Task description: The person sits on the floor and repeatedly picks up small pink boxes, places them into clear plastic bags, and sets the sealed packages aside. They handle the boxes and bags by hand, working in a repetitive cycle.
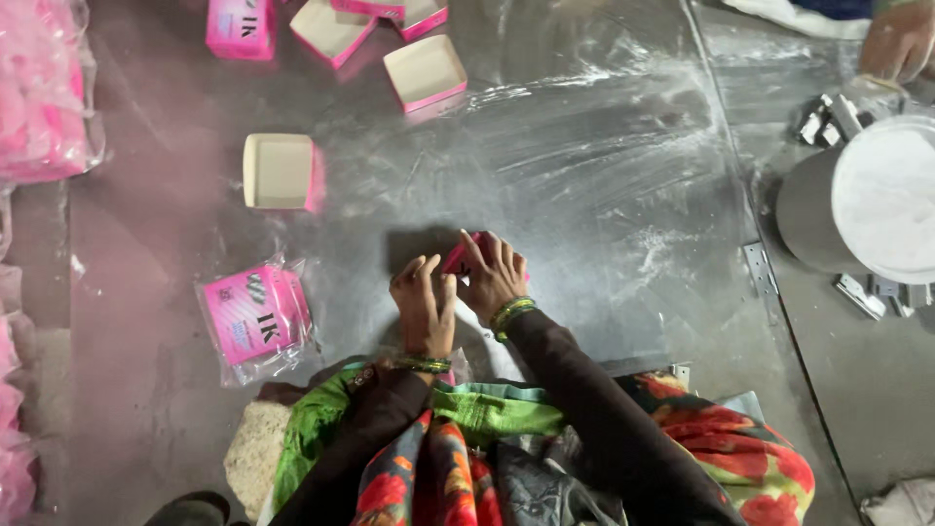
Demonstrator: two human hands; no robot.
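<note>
Both my hands meet over a small pink box (458,258) on the grey dusty table (604,185). My left hand (424,307) grips its near left side with curled fingers. My right hand (495,276) covers the box from the right, fingers spread over its top. Most of the box is hidden under my hands. Green bangles sit on both wrists.
An open pink box (281,172) lies to the far left, more open boxes (425,71) at the top. A wrapped pink packet (255,317) lies left of me. Bags of pink goods (39,97) line the left edge. A white round container (881,200) and another person's hand (896,41) are at right.
</note>
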